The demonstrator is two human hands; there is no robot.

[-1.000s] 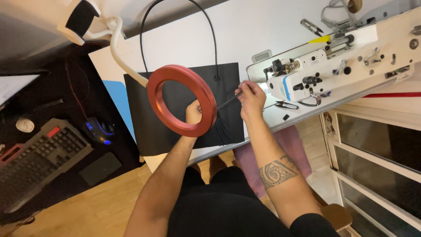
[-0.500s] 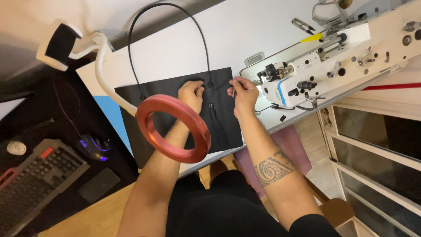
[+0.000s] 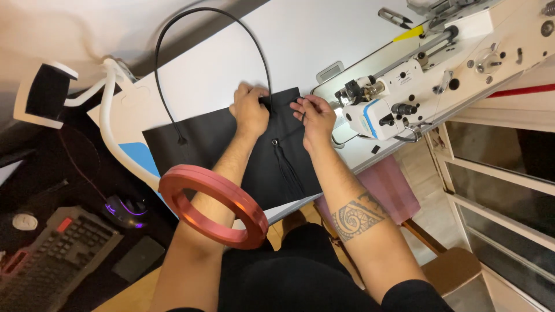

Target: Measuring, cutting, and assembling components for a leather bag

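Table: a big white work table (image 3: 231, 63) fills the top of the view, and most things lie on it.
Sewing machine: a white metal sewing machine (image 3: 439, 75) with a small blue patch lies at the right end of the table, just beside the right hand.
Cloth: a flat black sheet of cloth (image 3: 231, 150) lies on the near edge of the table, in front of the person. It has a small metal ring hole near its middle, and a thin black tassel hangs down from that spot.
Cord: a long black round cord (image 3: 191, 23) makes a tall loop over the white table. One end lies on the left part of the cloth, and the other end goes down to the hands.
Ring: a thick red ring, like a roll of tape (image 3: 213, 203), sits around the left forearm, close to the body.
Left hand: the left hand (image 3: 250, 110) is curled shut on the top edge of the cloth, where the cord comes down.
Right hand: the right hand (image 3: 313, 114) pinches something thin and black at the cloth's top right corner, with the fingers close together.
Keyboard: a dark keyboard with one red key (image 3: 49, 260) lies low on the left.
Mouse: a black mouse with a purple glow (image 3: 124, 209) sits next to the keyboard.
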